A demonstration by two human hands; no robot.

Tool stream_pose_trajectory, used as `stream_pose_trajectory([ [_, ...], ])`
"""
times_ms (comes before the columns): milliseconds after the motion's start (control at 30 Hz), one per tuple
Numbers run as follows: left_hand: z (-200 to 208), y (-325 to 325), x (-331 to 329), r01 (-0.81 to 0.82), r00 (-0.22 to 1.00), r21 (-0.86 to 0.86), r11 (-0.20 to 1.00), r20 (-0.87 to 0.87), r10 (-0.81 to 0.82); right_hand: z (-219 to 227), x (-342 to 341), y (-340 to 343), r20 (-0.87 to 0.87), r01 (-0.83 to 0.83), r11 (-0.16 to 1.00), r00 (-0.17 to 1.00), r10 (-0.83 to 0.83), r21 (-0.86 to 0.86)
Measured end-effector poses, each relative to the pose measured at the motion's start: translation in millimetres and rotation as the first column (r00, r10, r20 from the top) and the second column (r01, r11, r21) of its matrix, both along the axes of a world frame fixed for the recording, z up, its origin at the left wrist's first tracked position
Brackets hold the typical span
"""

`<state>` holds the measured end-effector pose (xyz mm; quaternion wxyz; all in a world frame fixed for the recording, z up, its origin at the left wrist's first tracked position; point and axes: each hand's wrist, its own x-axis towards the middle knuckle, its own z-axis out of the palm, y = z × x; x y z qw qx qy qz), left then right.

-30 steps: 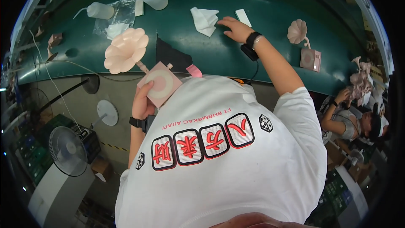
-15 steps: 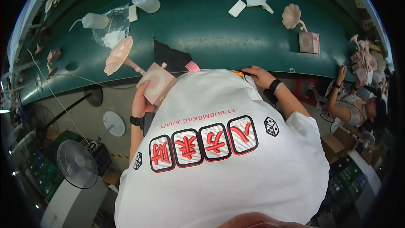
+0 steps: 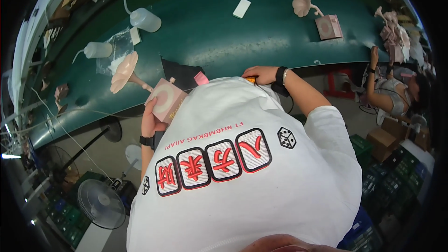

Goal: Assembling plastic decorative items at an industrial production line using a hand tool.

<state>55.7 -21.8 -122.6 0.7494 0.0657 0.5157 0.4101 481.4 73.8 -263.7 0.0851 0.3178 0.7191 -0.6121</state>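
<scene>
My left hand (image 3: 150,119) is closed around the side of a pink gramophone-shaped model, gripping its square box base (image 3: 166,100), which has a pale round disc on its face. The flower-shaped horn (image 3: 124,73) points up and left over the table edge. At the table's front edge, close against my shirt, my right hand (image 3: 263,73) has its fingers bent down over a small orange thing (image 3: 251,80). What that thing is, I cannot make out; the fingers and shirt hide most of it. A black cloth (image 3: 179,72) and a pink piece (image 3: 201,78) lie just beyond the held base.
The green table (image 3: 205,32) holds two squeeze bottles (image 3: 145,20), a plastic bag (image 3: 116,46), a white block (image 3: 241,8) and another pink gramophone (image 3: 328,26). At right, a co-worker (image 3: 392,84) sits by a cluster of gramophones (image 3: 394,32). A fan (image 3: 101,204) stands lower left.
The whole view has shifted and turned a little. My right hand sits slightly further left along the table edge, with its forearm showing more. The left hand keeps its hold on the gramophone.
</scene>
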Motion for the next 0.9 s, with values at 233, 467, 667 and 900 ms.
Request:
stream_pose_trajectory([
  [233, 13.4, 15.0, 18.0, 0.001, 1.000, -0.063, 0.998, 0.011, 0.000, -7.8, 25.2, 3.1, -0.064, 0.088, 0.991, 0.993, -0.094, -0.097],
  [467, 5.7, -41.8, -8.5, 0.042, 0.986, 0.176, 0.984, -0.167, -0.012, 8.8, 23.7, -42.7, -0.205, 0.480, 0.663, 0.700, -0.684, -0.575],
  [667, 10.6, -93.1, -1.2, -0.331, 0.800, 0.220, 0.918, -0.450, 0.396, 40.5, 11.1, -30.6, -0.331, 0.543, 0.511, 0.398, -0.856, -0.666],
  [900, 11.6, -160.6, 8.8, -0.334, 0.625, 0.260, 0.906, -0.658, 0.419, 126.0, -76.8, -75.7, -0.342, 0.218, 0.873, 0.937, -0.063, 0.437],
])
